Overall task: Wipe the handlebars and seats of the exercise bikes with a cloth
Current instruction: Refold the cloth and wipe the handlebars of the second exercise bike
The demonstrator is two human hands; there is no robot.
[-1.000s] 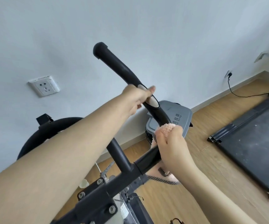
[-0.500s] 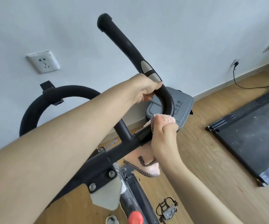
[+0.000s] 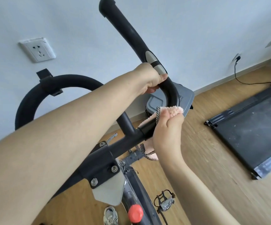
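The fingers [image 3: 172, 116] of the right hand [image 3: 167, 132] are closed around a soft pink cloth [image 3: 173, 110], pressing it against the lower bend of the black handlebar [image 3: 131, 34], while the left hand [image 3: 149, 78] is wrapped round the bar just below its silver sensor. The cloth looks light, limp and fluffy, so it is best bunched in the palm and wrapped round the stiff, fixed bar; its loose trimmed end hangs below and could snag.

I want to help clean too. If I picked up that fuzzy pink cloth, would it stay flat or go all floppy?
Probably floppy: the pink cloth bends around the black handlebar under the right hand, and a loose part hangs down below. It looks fluffy, so likely light and soft, not slippery. Its checkered strap dangles and could swing or snag.
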